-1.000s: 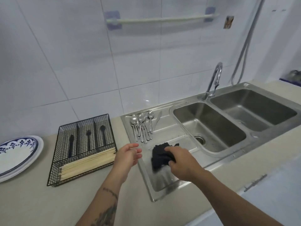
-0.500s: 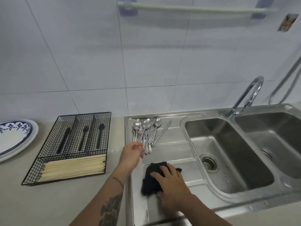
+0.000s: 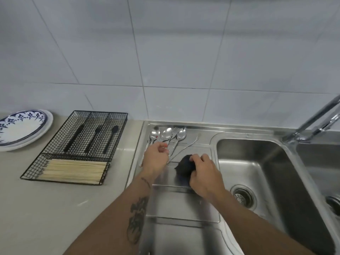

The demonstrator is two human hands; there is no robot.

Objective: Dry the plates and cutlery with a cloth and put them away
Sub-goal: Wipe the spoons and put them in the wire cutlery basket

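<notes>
A home kitchen, by the look of its fittings: a stainless-steel double sink (image 3: 257, 173) with a ridged draining board is set into a pale beige stone-like counter (image 3: 46, 208); a curved chrome tap (image 3: 316, 122) rises at the right; the wall behind is faced with large glossy white tiles (image 3: 165, 52); a black wire-mesh cutlery tray (image 3: 77, 146) holds dark utensils and pale wooden chopsticks; white plates with a blue floral rim (image 3: 22, 129) are stacked at the left; steel spoons and forks (image 3: 167, 135) lie on the draining board.
</notes>
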